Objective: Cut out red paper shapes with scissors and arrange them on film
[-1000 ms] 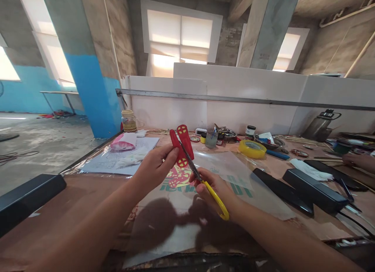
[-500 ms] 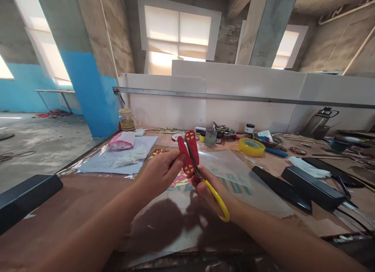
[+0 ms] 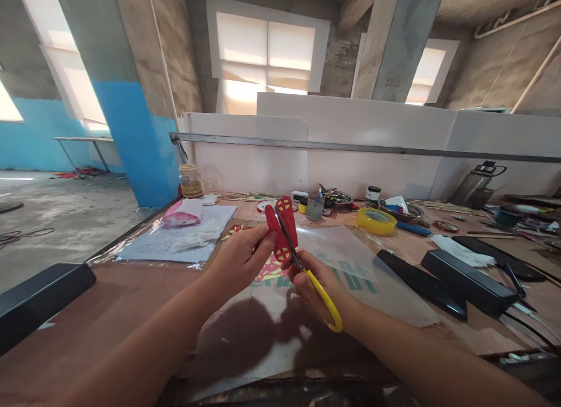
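Observation:
My left hand point(image 3: 249, 249) pinches the left edge of a red cut-out piece point(image 3: 290, 226) with yellow patterned round ends. My right hand point(image 3: 318, 278) grips yellow-handled scissors point(image 3: 326, 299), fingers through the handles. The dark blades lie across the red piece, pointing up and away from me; whether they are closed through it I cannot tell. Below my hands lies a translucent sheet point(image 3: 272, 348) with green lettering. More red and yellow patterned pieces point(image 3: 272, 269) are on it, partly hidden by my hands.
Drawn paper sheets point(image 3: 144, 243) lie at left near a lidded jar point(image 3: 190, 182). Yellow tape point(image 3: 376, 220), a cup point(image 3: 314, 208) and a metal bowl point(image 3: 401, 209) stand toward the back. Black lamp-like bars point(image 3: 468, 281) occupy the right; another black block point(image 3: 44, 296) is at left.
The scissor blades have shifted slightly against the red piece, and the gap between its left strip and the blades looks narrower. Both hands keep nearly the same place; the view has tilted a little.

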A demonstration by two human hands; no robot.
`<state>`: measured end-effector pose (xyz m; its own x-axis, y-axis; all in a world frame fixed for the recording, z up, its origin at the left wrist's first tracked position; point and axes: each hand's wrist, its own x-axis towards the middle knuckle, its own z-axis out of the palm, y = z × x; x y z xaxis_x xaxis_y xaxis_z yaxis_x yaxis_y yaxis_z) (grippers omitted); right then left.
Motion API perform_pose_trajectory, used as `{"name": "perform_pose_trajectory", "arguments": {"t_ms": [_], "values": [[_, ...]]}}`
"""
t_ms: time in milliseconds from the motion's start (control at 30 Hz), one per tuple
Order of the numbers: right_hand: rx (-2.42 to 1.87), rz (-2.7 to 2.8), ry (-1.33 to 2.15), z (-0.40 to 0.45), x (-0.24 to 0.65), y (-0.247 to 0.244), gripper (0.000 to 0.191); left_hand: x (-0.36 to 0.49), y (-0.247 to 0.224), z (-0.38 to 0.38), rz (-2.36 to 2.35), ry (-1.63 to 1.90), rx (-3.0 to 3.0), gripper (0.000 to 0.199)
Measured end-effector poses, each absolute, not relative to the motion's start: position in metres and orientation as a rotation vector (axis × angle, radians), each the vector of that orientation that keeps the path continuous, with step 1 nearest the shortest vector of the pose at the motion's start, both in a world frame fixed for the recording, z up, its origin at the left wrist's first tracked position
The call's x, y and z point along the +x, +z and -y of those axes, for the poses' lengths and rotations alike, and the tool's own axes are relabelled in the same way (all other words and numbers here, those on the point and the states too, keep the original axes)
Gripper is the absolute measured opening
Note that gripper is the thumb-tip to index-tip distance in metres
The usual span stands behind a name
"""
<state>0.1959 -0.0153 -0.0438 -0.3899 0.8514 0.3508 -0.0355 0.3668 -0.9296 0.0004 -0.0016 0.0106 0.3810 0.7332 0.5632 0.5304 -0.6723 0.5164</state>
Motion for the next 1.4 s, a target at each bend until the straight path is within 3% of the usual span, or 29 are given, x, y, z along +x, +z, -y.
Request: {"name": "perform_pose_trajectory", "arguments": {"t_ms": [633, 1233, 1400], "values": [[-0.769, 1.693, 1.236, 0.019, 0.195, -0.031, 0.067, -0.001, 0.009, 0.000, -1.089, 1.187, 2.323, 0.035], [-0.784, 1.713, 1.162, 0.017, 0.196, -0.032, 0.060, -0.002, 0.010, -0.001, -1.042, 1.187, 2.301, 0.035], [-0.788, 1.744, 1.115, 0.016, 0.195, -0.033, 0.059, -0.004, 0.017, 0.001, -1.058, 1.345, 2.247, 0.034]]}}
